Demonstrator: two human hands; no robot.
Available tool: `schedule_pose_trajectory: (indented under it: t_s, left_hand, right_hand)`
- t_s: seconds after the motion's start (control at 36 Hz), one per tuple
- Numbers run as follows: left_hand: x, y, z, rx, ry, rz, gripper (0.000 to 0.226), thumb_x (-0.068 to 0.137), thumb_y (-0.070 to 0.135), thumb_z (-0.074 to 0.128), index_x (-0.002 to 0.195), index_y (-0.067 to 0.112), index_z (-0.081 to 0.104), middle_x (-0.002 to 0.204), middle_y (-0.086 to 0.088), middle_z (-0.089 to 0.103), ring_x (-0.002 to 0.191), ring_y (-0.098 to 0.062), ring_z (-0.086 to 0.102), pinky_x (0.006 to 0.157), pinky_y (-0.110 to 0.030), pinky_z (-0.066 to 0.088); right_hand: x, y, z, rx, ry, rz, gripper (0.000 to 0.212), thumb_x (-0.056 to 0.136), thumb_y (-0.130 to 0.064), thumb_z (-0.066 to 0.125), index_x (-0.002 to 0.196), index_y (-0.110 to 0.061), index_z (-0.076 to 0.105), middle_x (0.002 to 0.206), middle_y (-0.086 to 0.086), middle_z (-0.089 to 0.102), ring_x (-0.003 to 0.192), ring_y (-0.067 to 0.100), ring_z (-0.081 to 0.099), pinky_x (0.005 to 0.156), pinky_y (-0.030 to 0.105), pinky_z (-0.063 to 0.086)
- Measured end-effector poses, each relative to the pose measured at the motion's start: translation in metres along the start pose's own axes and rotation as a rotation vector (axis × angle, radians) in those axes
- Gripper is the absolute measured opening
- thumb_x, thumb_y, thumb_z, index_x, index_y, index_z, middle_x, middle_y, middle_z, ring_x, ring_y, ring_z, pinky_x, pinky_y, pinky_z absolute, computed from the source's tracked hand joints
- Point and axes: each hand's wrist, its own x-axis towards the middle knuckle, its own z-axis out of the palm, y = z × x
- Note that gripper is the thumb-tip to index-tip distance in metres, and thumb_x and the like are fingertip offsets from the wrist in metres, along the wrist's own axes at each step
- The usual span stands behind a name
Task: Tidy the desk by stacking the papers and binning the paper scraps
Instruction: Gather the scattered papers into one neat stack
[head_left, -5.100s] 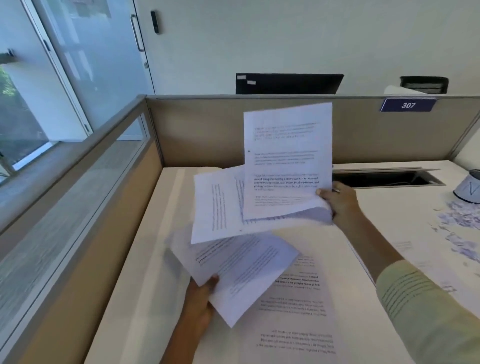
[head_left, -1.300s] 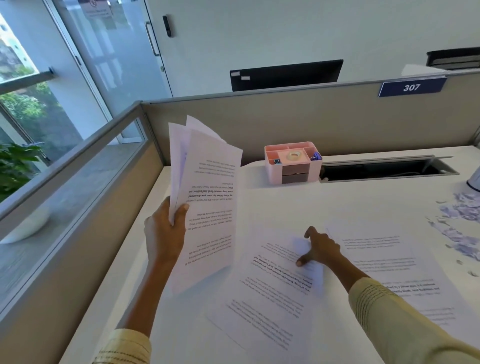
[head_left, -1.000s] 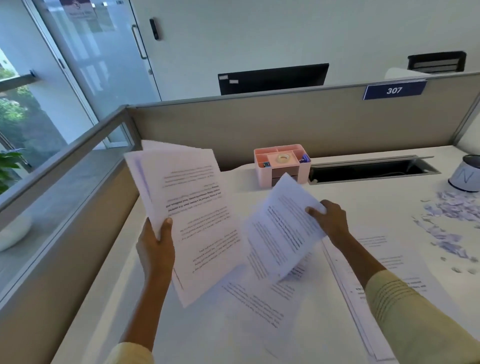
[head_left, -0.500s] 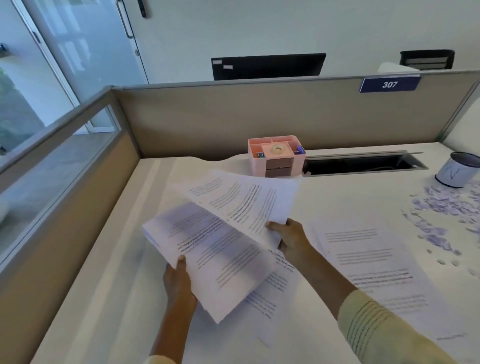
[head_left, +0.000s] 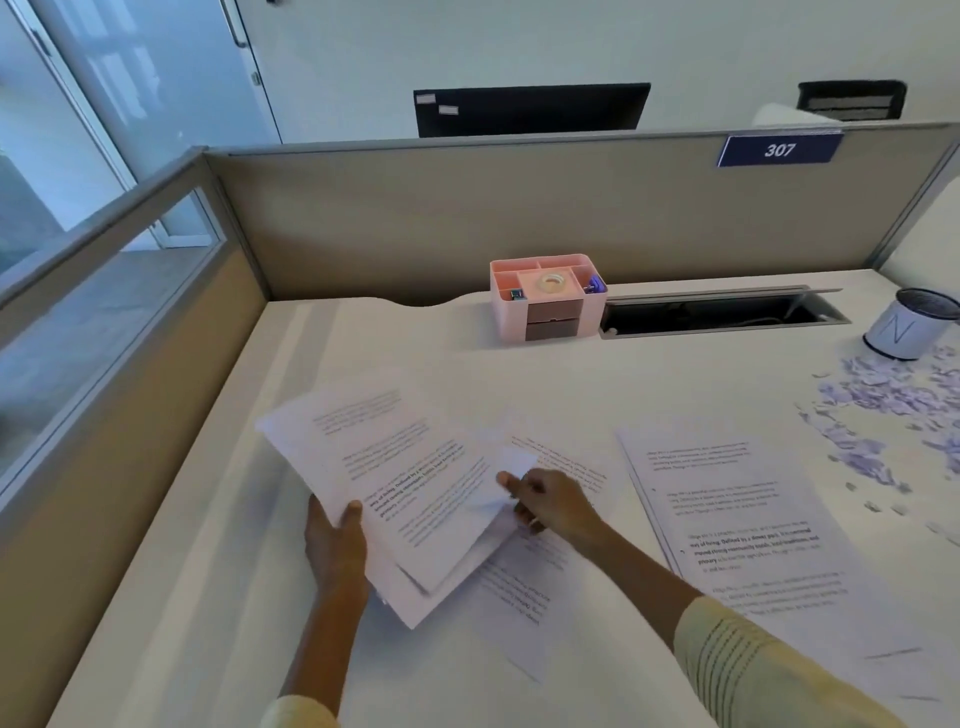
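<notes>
Left hand (head_left: 332, 545) gripped the stack of papers (head_left: 395, 488) low over the desk (head_left: 457, 374), thumb on top. Right hand (head_left: 550, 501) pinched its right edge. Scraps (head_left: 883, 410) lay far right beside the bin (head_left: 906, 325).

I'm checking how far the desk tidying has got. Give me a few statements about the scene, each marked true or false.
1. The left hand holds a sheaf of printed white papers. True.
2. The torn lilac paper scraps are already inside the white cylindrical bin. False: they lie scattered on the white desk in front of it.
3. The right hand pinches the sheaf's right edge. True.
4. The pink desk organiser stands at the desk's near edge. False: it stands at the back, against the beige partition.
5. More printed sheets lie flat on the desk. True.
</notes>
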Motion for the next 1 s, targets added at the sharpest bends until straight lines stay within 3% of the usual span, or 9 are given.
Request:
schedule_pose_trajectory:
  t_s: [0.06,0.11,0.22,0.33,0.53,0.67,0.72,0.83,1.0]
  left_hand:
    - [0.008,0.010,-0.007,0.046,0.023,0.067,0.036,0.095,0.004,0.051,0.129,0.016,0.049,0.124,-0.011,0.060,0.107,-0.033,0.059,0.092,-0.051,0.049]
    - [0.017,0.019,-0.013,0.062,0.056,0.106,0.033,0.095,0.003,0.050,0.127,0.014,0.050,0.121,-0.010,0.059,0.106,-0.033,0.059,0.089,-0.045,0.049]
    - [0.027,0.034,-0.026,-0.018,0.107,0.132,0.036,0.096,0.002,0.049,0.131,0.013,0.048,0.121,-0.007,0.058,0.106,-0.029,0.059,0.089,-0.044,0.049]
    - [0.028,0.036,-0.032,-0.112,0.122,0.069,0.041,0.096,0.001,0.048,0.135,0.014,0.045,0.119,-0.004,0.057,0.101,-0.026,0.058,0.083,-0.042,0.047]
    - [0.031,0.027,-0.033,-0.142,0.140,0.014,0.041,0.095,0.001,0.049,0.133,0.018,0.048,0.120,-0.005,0.059,0.102,-0.027,0.060,0.082,-0.041,0.048]
    - [0.030,0.024,-0.035,-0.113,0.112,0.000,0.041,0.095,0.000,0.050,0.134,0.013,0.048,0.119,-0.007,0.058,0.102,-0.028,0.058,0.085,-0.042,0.047]
    - [0.032,0.018,-0.037,-0.087,0.082,-0.024,0.041,0.095,0.001,0.051,0.134,0.014,0.048,0.123,-0.009,0.059,0.105,-0.031,0.059,0.085,-0.045,0.047]
    - [0.023,0.010,-0.037,-0.074,-0.015,-0.060,0.041,0.096,0.007,0.053,0.134,0.020,0.047,0.121,-0.006,0.059,0.103,-0.033,0.059,0.084,-0.048,0.048]
    - [0.010,0.005,-0.036,-0.133,-0.021,-0.061,0.036,0.097,0.007,0.051,0.127,0.027,0.046,0.116,-0.001,0.054,0.099,-0.027,0.054,0.083,-0.044,0.044]
  right_hand:
    - [0.016,0.007,-0.019,-0.326,0.140,-0.089,0.043,0.083,-0.053,0.062,0.087,-0.010,0.064,0.087,0.008,0.063,0.082,0.020,0.059,0.075,0.031,0.048]
    - [0.029,0.015,-0.035,-0.616,0.203,-0.121,0.045,0.084,-0.047,0.065,0.111,-0.012,0.061,0.113,0.012,0.055,0.108,0.026,0.050,0.088,0.033,0.043]
    - [0.040,0.026,-0.054,-0.849,0.142,-0.062,0.076,0.075,-0.055,0.069,0.138,-0.023,0.039,0.142,0.010,0.035,0.131,0.029,0.033,0.103,0.040,0.035]
    - [0.040,0.027,-0.054,-0.967,0.125,0.000,0.082,0.071,-0.075,0.057,0.133,-0.024,0.040,0.136,0.006,0.040,0.125,0.026,0.041,0.096,0.041,0.041]
    - [0.035,0.006,-0.039,-1.175,0.120,0.023,0.062,0.082,-0.069,0.049,0.104,-0.013,0.058,0.099,0.003,0.061,0.092,0.021,0.062,0.064,0.027,0.036]
    - [0.041,-0.001,-0.035,-1.147,0.226,-0.151,0.044,0.091,-0.049,0.053,0.112,-0.011,0.057,0.109,0.007,0.060,0.100,0.024,0.059,0.074,0.031,0.044]
    - [0.051,0.000,-0.036,-1.033,0.116,-0.273,0.053,0.088,-0.050,0.056,0.127,-0.015,0.048,0.129,0.009,0.050,0.118,0.026,0.048,0.090,0.036,0.044]
    - [0.063,0.004,-0.038,-0.999,-0.191,-0.298,0.085,0.073,-0.077,0.048,0.145,-0.036,0.030,0.159,0.002,0.012,0.146,0.026,0.012,0.115,0.044,0.019]
    - [0.064,0.012,-0.039,-1.116,0.065,-0.153,0.068,0.081,-0.068,0.051,0.133,-0.025,0.041,0.134,0.006,0.042,0.120,0.029,0.044,0.094,0.042,0.038]
